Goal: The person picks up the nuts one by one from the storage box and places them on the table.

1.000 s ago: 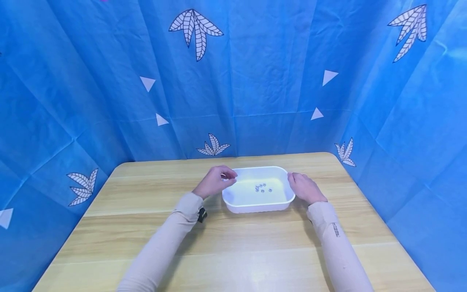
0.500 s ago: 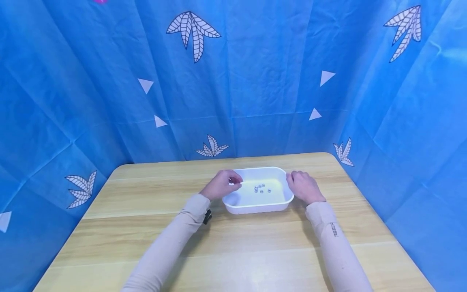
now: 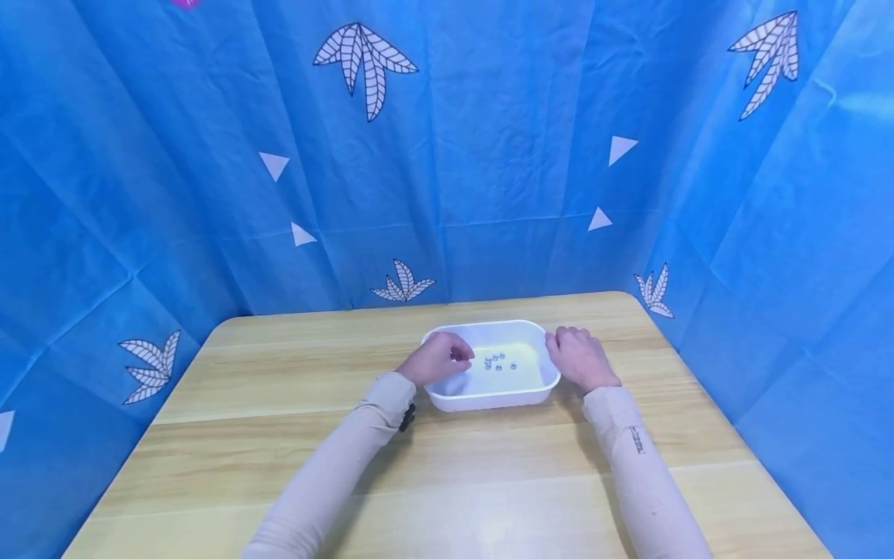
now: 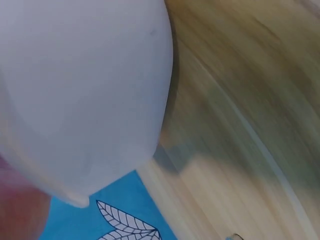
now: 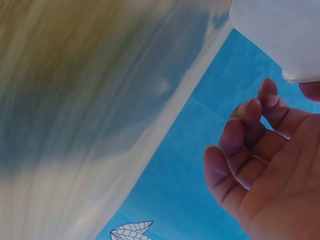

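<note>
Tray (image 3: 489, 401), white and oblong, sitting toward the far side of a wooden table (image 3: 174, 466), long axis running left to right between two hands. Small pieces (image 3: 495, 358) lying in a loose cluster about the middle of its floor.

Key relation, by the look of it: pieces lying just right of the left hand (image 3: 440, 359) and farther from the right hand (image 3: 578, 357), making the left the nearer of the two.

Left hand: hovering over the tray's left end, thumb and fingers bending toward one another, leaving a narrow gap. Cannot tell whether holding a piece.

Right hand: holding the right end at the rim, thumb side against the edge; in the right wrist view, remaining fingers (image 5: 232, 135) curling loosely outside the wall.

Hard to make out: exact number and kind of pieces, showing only as tiny greyish marks. Hidden in the left wrist view: most of the left hand, with the outer wall filling the upper left and only a blurred bit of hand showing at the lower left edge. Cut off at the right edge of the right wrist view: tray and thumb. Hanging behind: blue curtain (image 3: 503, 155) with leaf prints.
</note>
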